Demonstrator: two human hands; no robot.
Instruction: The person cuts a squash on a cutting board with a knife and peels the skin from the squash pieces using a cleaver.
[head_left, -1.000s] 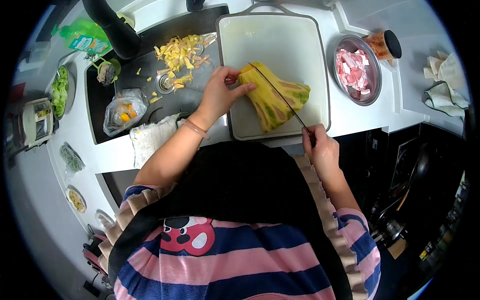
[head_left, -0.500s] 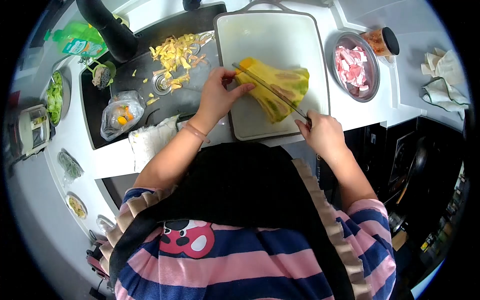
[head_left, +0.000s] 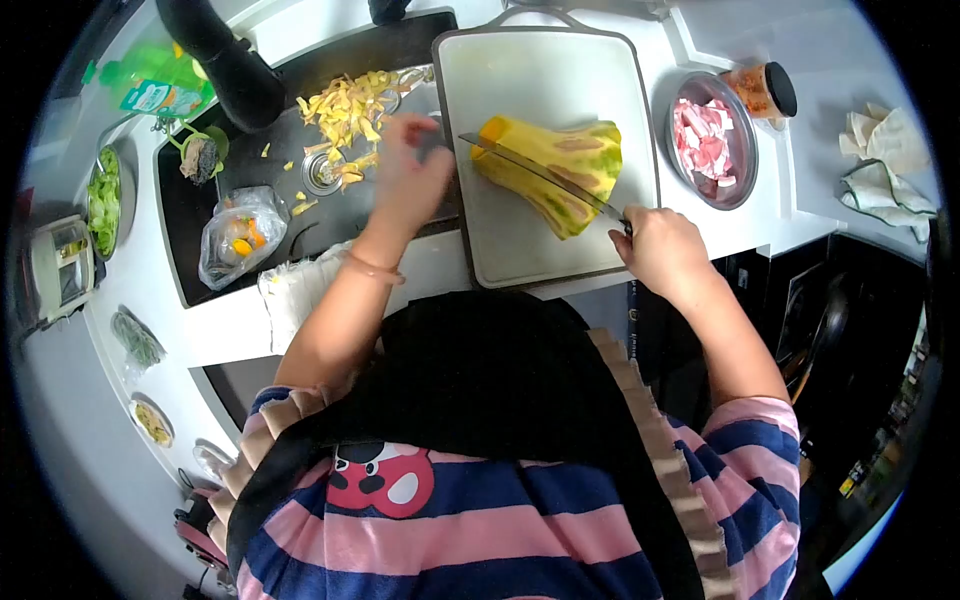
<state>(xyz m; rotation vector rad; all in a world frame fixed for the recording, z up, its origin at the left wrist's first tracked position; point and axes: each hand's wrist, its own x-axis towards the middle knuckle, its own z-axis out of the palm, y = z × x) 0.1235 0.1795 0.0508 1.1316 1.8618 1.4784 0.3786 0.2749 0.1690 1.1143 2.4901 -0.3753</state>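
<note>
A peeled yellow-green squash (head_left: 585, 155) lies on the white cutting board (head_left: 540, 65), its narrow orange end toward the left. My right hand (head_left: 665, 250) grips the handle of a knife (head_left: 550, 178), whose blade runs diagonally over the squash with its tip near the board's left edge. Off the squash, my left hand (head_left: 410, 175) hovers over the sink's right side, left of the board. It is blurred by motion, with thumb and fingers apart and nothing seen between them.
Yellow peelings (head_left: 345, 108) lie in the dark sink (head_left: 270, 150), near a plastic bag (head_left: 243, 235). A metal bowl of sliced meat (head_left: 703, 140) and a jar (head_left: 765, 90) stand right of the board. A white cloth (head_left: 298, 295) hangs at the sink's front edge.
My left hand has let go of the squash and moved left, off the board. The knife has turned flatter across the squash, and my right hand has shifted up and right.
</note>
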